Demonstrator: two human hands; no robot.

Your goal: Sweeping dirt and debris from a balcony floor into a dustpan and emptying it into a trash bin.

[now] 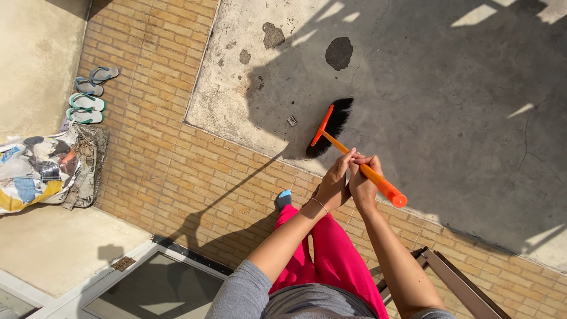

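Both my hands grip the orange handle of a broom [339, 143] side by side, near its upper end. My left hand [334, 182] sits lower left on the handle and my right hand [364, 178] is just to its right. The broom has an orange head with black bristles [332, 127] resting on the grey concrete floor [449, 106]. My pink trousers and one foot in a blue-tipped shoe [284, 198] show below my hands.
A strip of yellow brick paving [165, 147] runs beside the concrete. Two pairs of flip-flops [88, 97] lie at the left, above a crumpled printed cloth on a mat [47, 168]. A glazed frame [159, 283] is at the bottom, a metal frame [460, 283] at bottom right.
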